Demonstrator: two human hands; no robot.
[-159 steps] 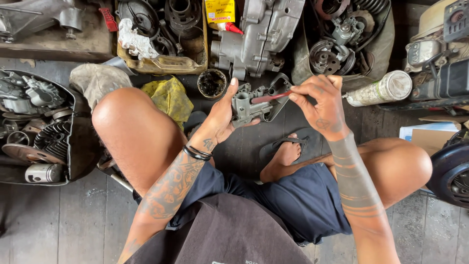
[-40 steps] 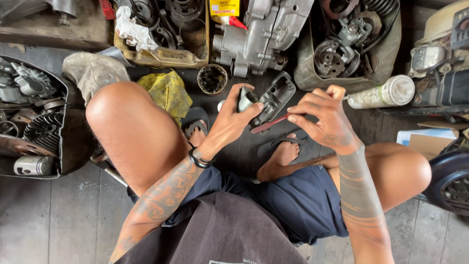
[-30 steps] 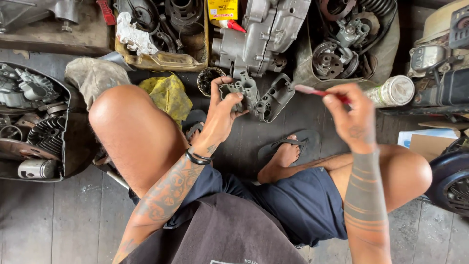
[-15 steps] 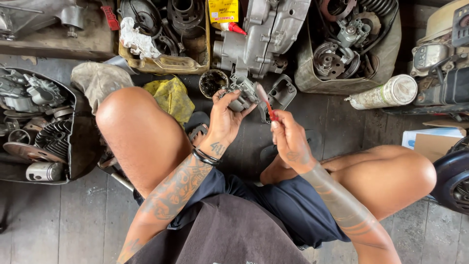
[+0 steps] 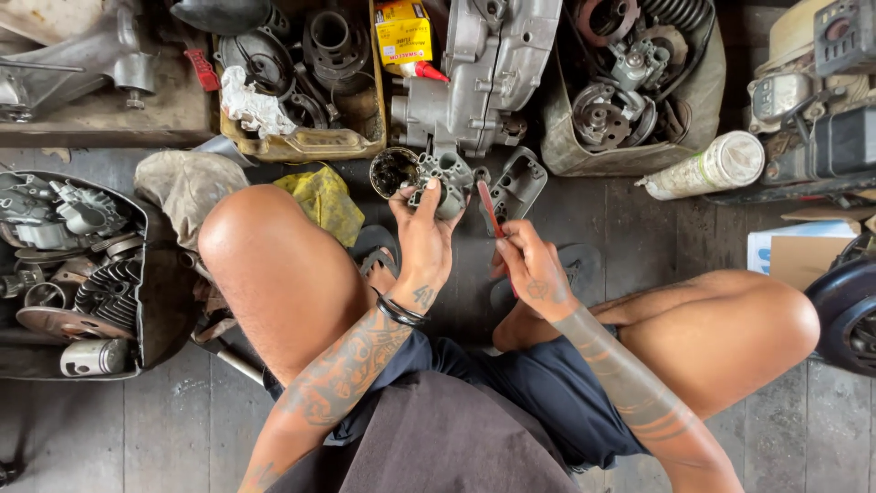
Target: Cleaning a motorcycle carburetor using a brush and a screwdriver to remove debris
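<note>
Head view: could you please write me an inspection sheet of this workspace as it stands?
Surface: dark plank floor, worn.
Job's things: grey metal part held up; red-handled tool pointing at it.
Clutter: engine case, tray of parts, bin of parts, yellow rag, white can, small cover.
Grippers: left hand grips the part; right hand grips the tool.
Cables: nothing seen.
Surroundings: bare knees, sandals, tyre at right.

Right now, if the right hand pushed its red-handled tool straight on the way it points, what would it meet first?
Probably the grey metal part held in the left hand. The red-handled tool in the right hand points up and slightly left, its tip right beside that part; depth is unclear.
</note>
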